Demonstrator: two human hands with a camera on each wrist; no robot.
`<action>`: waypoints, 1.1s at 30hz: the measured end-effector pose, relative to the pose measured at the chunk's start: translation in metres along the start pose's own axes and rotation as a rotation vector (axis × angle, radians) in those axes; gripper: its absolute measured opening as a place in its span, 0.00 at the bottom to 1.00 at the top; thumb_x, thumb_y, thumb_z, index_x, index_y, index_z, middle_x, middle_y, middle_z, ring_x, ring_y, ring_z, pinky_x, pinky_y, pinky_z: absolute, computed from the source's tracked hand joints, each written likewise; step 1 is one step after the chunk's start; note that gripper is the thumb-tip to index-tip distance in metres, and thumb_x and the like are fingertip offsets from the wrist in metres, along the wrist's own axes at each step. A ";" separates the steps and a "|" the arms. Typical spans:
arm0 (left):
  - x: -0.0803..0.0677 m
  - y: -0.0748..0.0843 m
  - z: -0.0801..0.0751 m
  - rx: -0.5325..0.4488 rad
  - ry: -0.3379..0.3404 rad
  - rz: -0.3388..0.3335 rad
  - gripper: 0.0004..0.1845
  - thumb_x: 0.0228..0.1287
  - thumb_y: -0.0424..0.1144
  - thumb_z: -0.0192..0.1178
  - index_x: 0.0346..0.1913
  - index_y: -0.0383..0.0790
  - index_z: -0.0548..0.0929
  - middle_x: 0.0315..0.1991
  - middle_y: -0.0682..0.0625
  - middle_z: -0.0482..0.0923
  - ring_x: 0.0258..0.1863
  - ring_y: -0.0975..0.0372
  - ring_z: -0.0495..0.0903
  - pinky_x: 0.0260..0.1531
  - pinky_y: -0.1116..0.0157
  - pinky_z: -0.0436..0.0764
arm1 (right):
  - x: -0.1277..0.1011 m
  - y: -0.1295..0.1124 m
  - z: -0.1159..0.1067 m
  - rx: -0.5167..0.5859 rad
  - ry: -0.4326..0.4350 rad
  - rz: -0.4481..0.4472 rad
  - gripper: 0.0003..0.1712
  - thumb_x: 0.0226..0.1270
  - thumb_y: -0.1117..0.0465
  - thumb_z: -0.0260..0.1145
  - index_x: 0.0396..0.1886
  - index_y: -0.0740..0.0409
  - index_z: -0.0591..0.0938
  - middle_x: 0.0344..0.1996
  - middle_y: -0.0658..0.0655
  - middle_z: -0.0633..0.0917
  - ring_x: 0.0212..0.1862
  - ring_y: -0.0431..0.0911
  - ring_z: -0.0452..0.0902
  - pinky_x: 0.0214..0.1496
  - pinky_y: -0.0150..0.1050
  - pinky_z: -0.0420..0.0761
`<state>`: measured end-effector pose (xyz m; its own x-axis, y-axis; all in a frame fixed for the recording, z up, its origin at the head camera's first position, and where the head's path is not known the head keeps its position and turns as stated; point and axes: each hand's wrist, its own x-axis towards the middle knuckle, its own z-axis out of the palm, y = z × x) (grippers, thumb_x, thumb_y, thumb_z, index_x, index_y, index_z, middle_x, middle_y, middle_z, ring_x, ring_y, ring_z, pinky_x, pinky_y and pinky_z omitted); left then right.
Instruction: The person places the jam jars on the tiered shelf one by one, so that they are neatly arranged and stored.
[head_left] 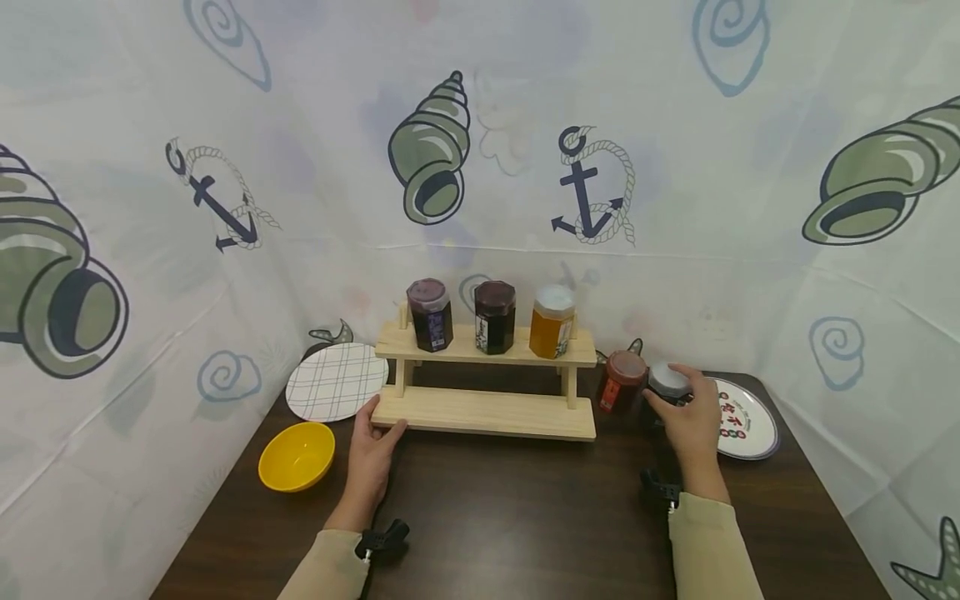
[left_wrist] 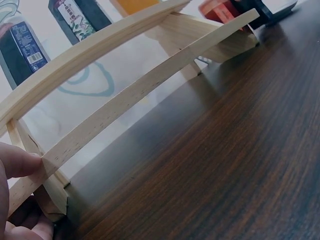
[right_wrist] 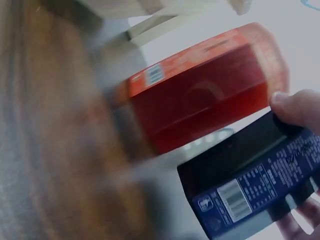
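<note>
on the dark wood-grain desk (head_left: 517, 500), the left hand (head_left: 372, 442) grips the pale two-tier wooden rack (head_left: 483, 408) at its lower left corner (thumb on the plank edge). the right hand (head_left: 693, 421) wraps a dark silver-lidded jar (head_left: 667, 385) just beside a red jar (head_left: 620, 381), right of the rack.

Both arms wear long, close-fitting sleeves of pale beige cloth, each ending in a plain cuff behind the fingers, at the wrist. The left hand (head_left: 370, 454) and the right hand (head_left: 692, 422) are bare, with short, unpainted nails at the fingertips. A small black clamp-like mount with rounded knobs sits at each cuff, just behind the hand.
</note>
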<state>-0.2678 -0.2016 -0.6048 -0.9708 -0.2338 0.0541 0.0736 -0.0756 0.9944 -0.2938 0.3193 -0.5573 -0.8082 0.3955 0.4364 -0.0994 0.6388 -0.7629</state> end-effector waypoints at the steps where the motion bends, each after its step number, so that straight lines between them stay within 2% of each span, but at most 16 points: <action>1: 0.000 0.000 0.000 0.001 -0.001 0.000 0.44 0.77 0.29 0.66 0.87 0.42 0.55 0.89 0.42 0.53 0.87 0.54 0.58 0.83 0.54 0.64 | 0.000 -0.002 -0.002 0.003 0.014 -0.005 0.39 0.58 0.61 0.87 0.69 0.56 0.83 0.60 0.69 0.80 0.60 0.61 0.75 0.59 0.57 0.76; 8: 0.002 0.000 0.001 0.012 0.002 -0.008 0.44 0.77 0.29 0.66 0.87 0.42 0.55 0.89 0.43 0.52 0.87 0.53 0.57 0.84 0.53 0.63 | 0.003 -0.030 -0.019 0.015 0.065 -0.054 0.38 0.58 0.60 0.87 0.69 0.53 0.84 0.57 0.67 0.76 0.57 0.54 0.73 0.55 0.49 0.76; 17: 0.002 0.001 0.000 0.006 0.000 -0.004 0.44 0.77 0.30 0.67 0.87 0.43 0.54 0.89 0.44 0.52 0.87 0.54 0.58 0.84 0.55 0.63 | 0.002 -0.081 -0.044 0.057 0.157 -0.203 0.35 0.55 0.62 0.88 0.64 0.53 0.87 0.52 0.68 0.74 0.53 0.40 0.67 0.54 0.43 0.73; 25: 0.002 0.000 -0.001 0.017 0.007 -0.007 0.44 0.77 0.30 0.66 0.87 0.44 0.55 0.89 0.43 0.52 0.87 0.53 0.58 0.83 0.55 0.64 | -0.005 -0.107 -0.051 0.088 0.120 -0.295 0.34 0.53 0.64 0.89 0.62 0.52 0.89 0.50 0.65 0.79 0.51 0.32 0.65 0.50 0.34 0.68; 30: 0.002 -0.002 -0.001 0.019 0.014 -0.008 0.43 0.77 0.29 0.66 0.87 0.44 0.56 0.89 0.42 0.53 0.87 0.53 0.59 0.83 0.54 0.64 | -0.011 -0.116 -0.048 0.130 0.073 -0.338 0.34 0.53 0.66 0.88 0.62 0.51 0.90 0.53 0.62 0.82 0.55 0.32 0.70 0.52 0.27 0.70; 33: 0.002 -0.003 -0.001 0.015 0.012 -0.009 0.43 0.77 0.29 0.66 0.87 0.44 0.56 0.89 0.43 0.53 0.87 0.54 0.59 0.83 0.55 0.64 | -0.015 -0.121 -0.044 0.156 0.045 -0.362 0.35 0.53 0.67 0.88 0.63 0.49 0.90 0.54 0.61 0.83 0.57 0.34 0.72 0.53 0.26 0.72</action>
<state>-0.2695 -0.2023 -0.6077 -0.9686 -0.2447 0.0437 0.0610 -0.0634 0.9961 -0.2442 0.2653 -0.4498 -0.6788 0.1933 0.7084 -0.4632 0.6358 -0.6174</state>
